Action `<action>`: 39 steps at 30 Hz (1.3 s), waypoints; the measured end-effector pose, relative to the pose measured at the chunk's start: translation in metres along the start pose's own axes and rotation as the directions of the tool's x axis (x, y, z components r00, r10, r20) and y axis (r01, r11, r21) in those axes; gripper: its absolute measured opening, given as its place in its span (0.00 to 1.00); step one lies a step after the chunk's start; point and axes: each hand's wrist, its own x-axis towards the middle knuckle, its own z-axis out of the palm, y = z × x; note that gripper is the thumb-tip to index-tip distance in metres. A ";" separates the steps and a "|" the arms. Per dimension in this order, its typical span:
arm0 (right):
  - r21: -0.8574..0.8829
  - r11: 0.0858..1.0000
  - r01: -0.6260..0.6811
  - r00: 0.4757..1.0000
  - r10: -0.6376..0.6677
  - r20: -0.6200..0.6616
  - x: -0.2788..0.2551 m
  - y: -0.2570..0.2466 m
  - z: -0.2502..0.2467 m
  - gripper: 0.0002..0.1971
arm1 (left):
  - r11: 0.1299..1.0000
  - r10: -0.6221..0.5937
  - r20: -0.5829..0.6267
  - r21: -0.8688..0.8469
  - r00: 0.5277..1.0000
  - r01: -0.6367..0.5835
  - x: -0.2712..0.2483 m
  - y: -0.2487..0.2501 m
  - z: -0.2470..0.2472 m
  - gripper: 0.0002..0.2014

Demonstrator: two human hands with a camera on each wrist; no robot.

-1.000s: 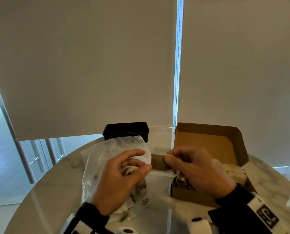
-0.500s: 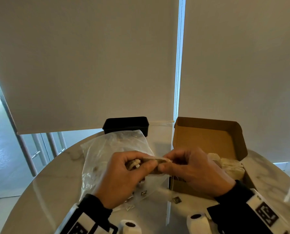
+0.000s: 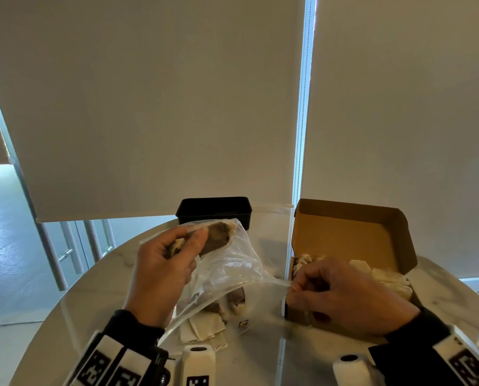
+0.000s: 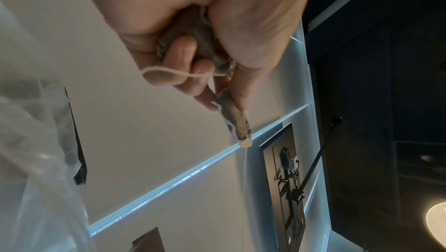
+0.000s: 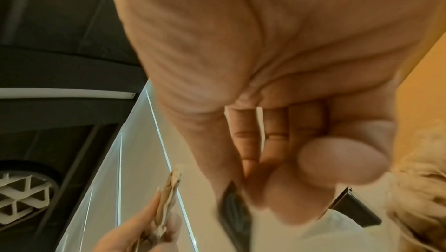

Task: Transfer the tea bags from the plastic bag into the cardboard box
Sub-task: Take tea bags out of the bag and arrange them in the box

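Nearest on the surface (image 3: 65, 307): loose tea bags (image 3: 202, 328) by the mouth of the plastic bag (image 3: 227, 270), so the transfer looked partly done.

Right hand (image 3: 341, 293) sat low at the box's near left corner, fingers curled, pinching a small dark tag (image 5: 235, 216), likely tensioning a string to untangle it. The string itself was barely visible.

Left hand (image 3: 163, 270) was raised above the plastic bag, back toward the head camera, fingers closed on a brown tea bag (image 3: 216, 236), its string looped over a finger (image 4: 183, 53). Probably held high to keep it clear of the pile.

Box (image 3: 352, 235) stood open, lid upright, pale bags (image 3: 383, 275) already inside. Behind sat a black tub (image 3: 214, 208).
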 end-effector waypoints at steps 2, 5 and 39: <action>0.094 0.996 -0.008 1.000 0.009 -0.007 -0.002 0.000 -0.005 0.04 | 1.000 0.000 -0.014 0.005 1.000 0.000 0.000 -0.001 0.000 0.15; 0.241 0.970 0.033 0.999 -0.025 -0.039 -0.005 -0.002 -0.012 0.08 | 1.000 -0.004 -0.020 0.022 1.000 0.005 0.000 -0.004 0.001 0.15; -0.085 0.984 0.156 0.965 -0.170 -0.199 0.033 -0.044 -0.027 0.01 | 0.981 0.024 0.169 0.184 0.985 -0.056 -0.008 -0.012 0.017 0.04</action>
